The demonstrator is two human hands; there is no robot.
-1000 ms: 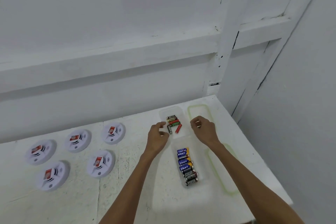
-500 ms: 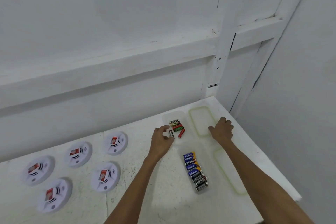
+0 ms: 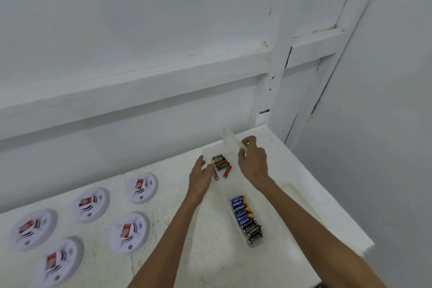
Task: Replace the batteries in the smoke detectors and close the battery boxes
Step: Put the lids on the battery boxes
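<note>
While nearing the far box (image 3: 211, 151) at one o'clock, holding its clear lid (image 3: 230, 139) tilted above it, pinched in right hand (image 3: 253, 161). Left hand (image 3: 201, 174) curled at the box's near-left corner, touching its rim; grip unclear. Mixed batteries (image 3: 221, 165) loose inside. Second box (image 3: 252, 242) of blue and black batteries (image 3: 246, 217) at four o'clock, uncovered. Five smoke detectors (image 3: 129, 231) on tabletop (image 3: 210, 252) at nine o'clock. Judged near the end: both boxes left to close.

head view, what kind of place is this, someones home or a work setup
Most likely a staged work bench, not a lived-in room: a bare white table in a corner of plain white walls, five identical smoke detectors laid out in rows, and clear boxes of batteries sorted beside them.
</note>
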